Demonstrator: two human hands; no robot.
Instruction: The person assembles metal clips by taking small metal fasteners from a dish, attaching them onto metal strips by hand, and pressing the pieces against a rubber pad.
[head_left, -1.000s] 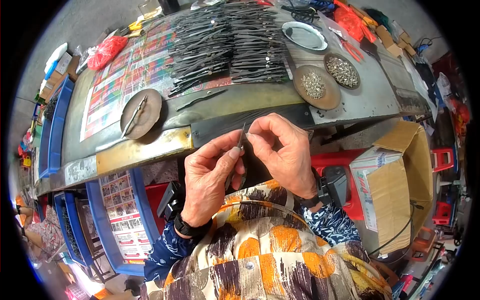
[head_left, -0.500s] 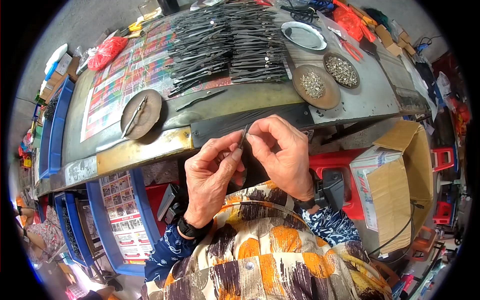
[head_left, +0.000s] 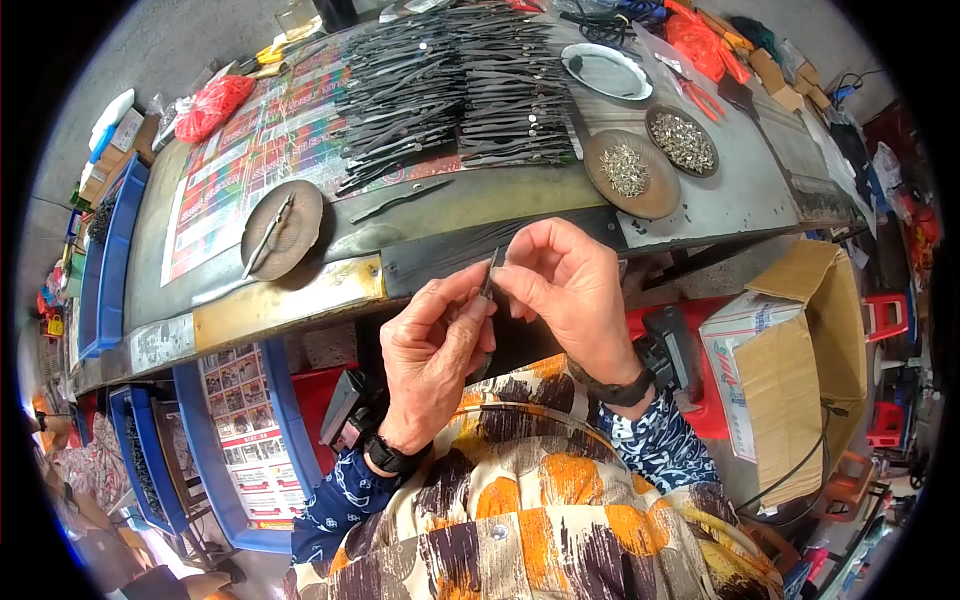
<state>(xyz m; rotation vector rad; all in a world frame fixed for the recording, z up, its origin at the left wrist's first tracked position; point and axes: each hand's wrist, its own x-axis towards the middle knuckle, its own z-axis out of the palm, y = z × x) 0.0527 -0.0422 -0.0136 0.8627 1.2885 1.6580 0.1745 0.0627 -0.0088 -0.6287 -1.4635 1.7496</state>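
I see the left hand (head_left: 432, 345) pinching a thin dark strip (head_left: 489, 281) that points far and slightly right from its grip; the right hand (head_left: 572, 285), just right of the tip, is nearer that end, its fingertips' hold unclear to me.

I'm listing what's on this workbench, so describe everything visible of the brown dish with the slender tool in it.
The brown dish is round and shallow, with a dull, worn-looking surface; its material is unclear. It sits face up near the front edge of the workbench, partly over the printed sheet. One slender, silvery tool lies slantwise across it, reaching the near rim.
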